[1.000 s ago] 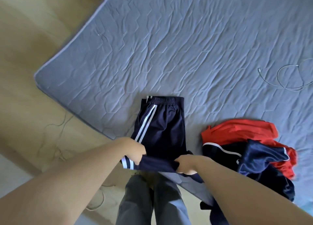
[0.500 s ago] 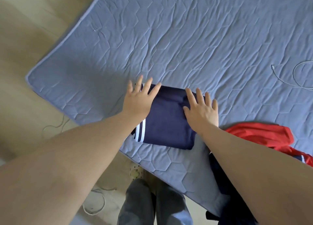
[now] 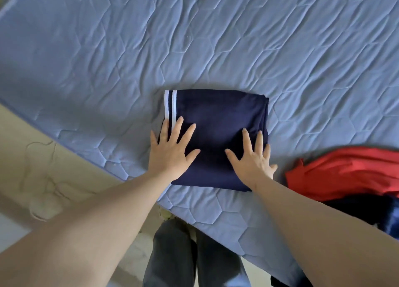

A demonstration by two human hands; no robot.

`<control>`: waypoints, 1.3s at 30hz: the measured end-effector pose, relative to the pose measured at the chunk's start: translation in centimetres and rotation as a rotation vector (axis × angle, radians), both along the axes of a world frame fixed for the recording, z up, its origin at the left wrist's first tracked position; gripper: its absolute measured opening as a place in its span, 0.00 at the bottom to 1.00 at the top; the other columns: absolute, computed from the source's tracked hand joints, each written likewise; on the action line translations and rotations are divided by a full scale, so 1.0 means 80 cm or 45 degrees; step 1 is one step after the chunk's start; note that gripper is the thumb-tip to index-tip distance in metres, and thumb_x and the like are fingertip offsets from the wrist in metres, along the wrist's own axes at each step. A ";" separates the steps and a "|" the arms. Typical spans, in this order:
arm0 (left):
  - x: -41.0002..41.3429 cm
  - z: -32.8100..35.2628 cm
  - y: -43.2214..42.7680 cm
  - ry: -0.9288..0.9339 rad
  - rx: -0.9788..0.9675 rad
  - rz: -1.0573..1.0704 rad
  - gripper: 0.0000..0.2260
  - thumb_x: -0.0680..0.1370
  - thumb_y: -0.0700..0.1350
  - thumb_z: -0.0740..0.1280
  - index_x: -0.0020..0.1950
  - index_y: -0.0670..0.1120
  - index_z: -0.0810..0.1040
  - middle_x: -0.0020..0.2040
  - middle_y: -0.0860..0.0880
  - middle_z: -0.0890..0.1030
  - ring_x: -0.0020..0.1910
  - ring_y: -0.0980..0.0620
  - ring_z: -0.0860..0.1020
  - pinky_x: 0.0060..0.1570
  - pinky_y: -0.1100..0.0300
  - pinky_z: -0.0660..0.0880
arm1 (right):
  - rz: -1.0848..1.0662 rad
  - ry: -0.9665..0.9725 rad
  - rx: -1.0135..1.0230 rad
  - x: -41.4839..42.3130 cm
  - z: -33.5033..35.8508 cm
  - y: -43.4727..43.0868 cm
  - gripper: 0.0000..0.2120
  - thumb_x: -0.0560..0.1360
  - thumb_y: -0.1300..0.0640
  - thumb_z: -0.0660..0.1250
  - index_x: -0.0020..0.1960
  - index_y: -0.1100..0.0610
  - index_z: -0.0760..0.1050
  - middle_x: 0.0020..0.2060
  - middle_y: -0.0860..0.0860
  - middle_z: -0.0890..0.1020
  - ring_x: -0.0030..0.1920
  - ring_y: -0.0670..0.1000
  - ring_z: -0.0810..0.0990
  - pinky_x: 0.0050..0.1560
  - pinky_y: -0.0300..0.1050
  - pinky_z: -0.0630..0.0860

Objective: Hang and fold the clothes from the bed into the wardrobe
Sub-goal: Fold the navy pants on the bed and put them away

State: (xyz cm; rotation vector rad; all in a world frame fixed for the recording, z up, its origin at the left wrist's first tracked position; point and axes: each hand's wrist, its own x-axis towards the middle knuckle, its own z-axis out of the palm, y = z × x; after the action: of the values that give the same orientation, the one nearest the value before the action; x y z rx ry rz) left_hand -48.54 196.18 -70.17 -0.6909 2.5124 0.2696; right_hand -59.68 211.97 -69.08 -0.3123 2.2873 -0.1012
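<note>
The folded navy white-striped trousers (image 3: 218,118) lie near the edge of the blue quilted bed (image 3: 216,38). The left hand (image 3: 170,150) and right hand (image 3: 251,161) press them, grip released, fingers spread, likely flattening the fold for carrying.

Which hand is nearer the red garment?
Right. The right hand presses the folded navy pants beside the red garment; the left hand presses their far side at the white stripes.

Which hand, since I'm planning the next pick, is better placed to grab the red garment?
Right, probably. The right hand lies flat on the right side of the folded navy trousers, nearest the red garment. The left hand presses the striped left edge, with the trousers between it and that garment.
</note>
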 end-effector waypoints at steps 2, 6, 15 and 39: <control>0.007 -0.026 -0.001 0.107 -0.052 -0.040 0.30 0.76 0.63 0.51 0.76 0.55 0.53 0.77 0.47 0.51 0.75 0.38 0.51 0.66 0.34 0.56 | 0.022 0.021 0.009 0.006 -0.024 -0.002 0.36 0.75 0.33 0.54 0.75 0.39 0.38 0.76 0.47 0.39 0.76 0.56 0.42 0.68 0.67 0.55; 0.014 -0.074 -0.005 0.256 -0.114 -0.103 0.29 0.73 0.61 0.53 0.72 0.52 0.60 0.73 0.42 0.64 0.69 0.33 0.65 0.58 0.32 0.67 | 0.089 0.084 0.071 0.015 -0.060 -0.005 0.38 0.75 0.32 0.51 0.75 0.41 0.34 0.76 0.49 0.36 0.76 0.58 0.40 0.69 0.67 0.51; 0.023 -0.103 -0.010 0.526 0.068 -0.017 0.24 0.76 0.55 0.56 0.71 0.53 0.59 0.73 0.44 0.56 0.69 0.33 0.62 0.63 0.39 0.65 | 0.051 0.184 0.030 0.022 -0.089 0.002 0.37 0.75 0.33 0.52 0.76 0.42 0.36 0.76 0.50 0.38 0.76 0.57 0.42 0.69 0.65 0.49; 0.045 0.126 -0.035 -0.060 1.332 1.686 0.09 0.73 0.51 0.70 0.45 0.46 0.80 0.33 0.47 0.84 0.36 0.47 0.82 0.35 0.57 0.75 | -1.356 -1.032 -0.361 0.012 0.085 0.016 0.22 0.70 0.46 0.71 0.62 0.50 0.73 0.51 0.56 0.82 0.48 0.59 0.81 0.40 0.52 0.78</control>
State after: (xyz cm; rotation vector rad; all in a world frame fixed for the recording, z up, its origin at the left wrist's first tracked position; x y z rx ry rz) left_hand -44.93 193.37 -60.09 -1.6200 1.1289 1.7455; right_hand -58.73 213.23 -62.28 0.7181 1.3969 -0.9087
